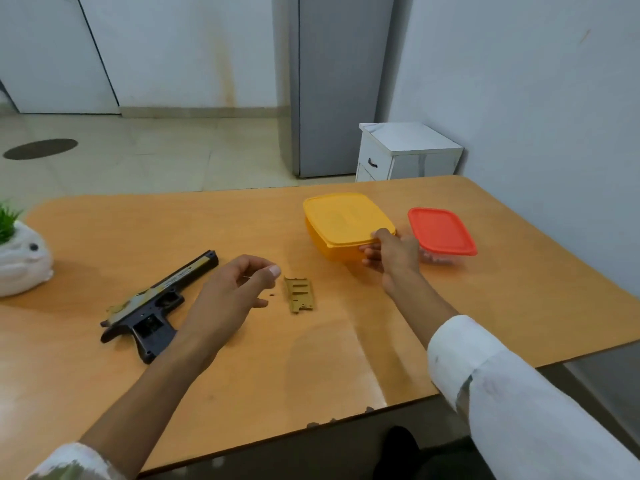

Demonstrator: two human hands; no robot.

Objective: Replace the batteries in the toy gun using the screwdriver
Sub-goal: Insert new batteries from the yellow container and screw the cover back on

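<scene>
A black and gold toy gun [157, 304] lies on its side on the wooden table [311, 358], its grip compartment uncovered. The gold cover plate [299, 294] rests to its right, with small dark screws [272, 295] beside it. My left hand [230, 296] hovers between gun and plate, fingers curled and apart, holding nothing that I can see. My right hand [391, 252] grips the near corner of the yellow lidded box [343, 225], thumb on the lid's edge. No screwdriver or batteries are in sight.
A clear box with a red lid [441, 230] stands just right of the yellow box. A white planter [20, 261] with green grass sits at the table's left edge. A white cabinet [405, 150] stands beyond the far edge by the wall.
</scene>
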